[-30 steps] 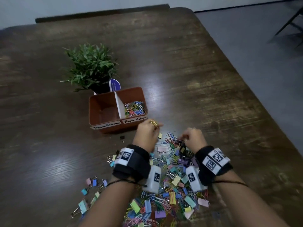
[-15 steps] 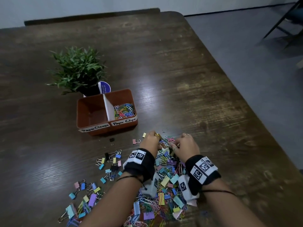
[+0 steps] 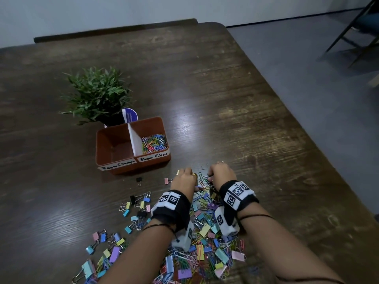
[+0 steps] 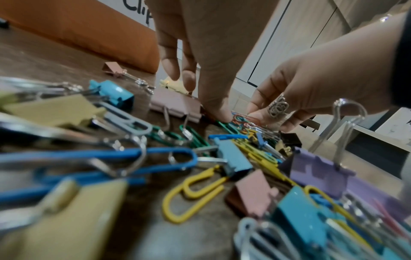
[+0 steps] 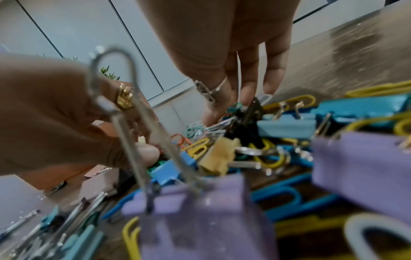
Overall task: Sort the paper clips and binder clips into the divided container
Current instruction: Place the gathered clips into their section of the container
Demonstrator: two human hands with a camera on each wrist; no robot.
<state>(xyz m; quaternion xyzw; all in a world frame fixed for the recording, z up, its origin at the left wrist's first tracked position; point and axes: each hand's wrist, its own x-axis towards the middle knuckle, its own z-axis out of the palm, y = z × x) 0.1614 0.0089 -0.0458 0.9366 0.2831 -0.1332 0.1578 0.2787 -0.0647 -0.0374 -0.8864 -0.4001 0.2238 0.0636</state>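
Note:
The orange divided container (image 3: 104,148) stands ahead and to the left of my hands. Its left section, labelled Paper Clamps, looks empty, while the Paper Clips section holds coloured paper clips (image 3: 154,141). A mixed pile of paper clips and binder clips (image 3: 202,232) lies under my wrists. At the pile's far end my left hand (image 3: 184,178) has its thumb (image 4: 219,112) pressed down on paper clips and its fingers loose. Beside it my right hand (image 3: 217,173) pinches a small bunch of paper clips (image 5: 232,110) between thumb and fingers.
Separated binder clips (image 3: 137,208) lie left of the pile, and more of them sit near the front edge (image 3: 106,249). One black binder clip (image 3: 139,179) lies in front of the container. A potted plant (image 3: 98,95) stands behind it. The table's right edge (image 3: 287,103) runs diagonally, with a chair (image 3: 359,27) beyond.
My left hand has come back from near the container to the pile. Both hands have drawn together at the pile's far end.

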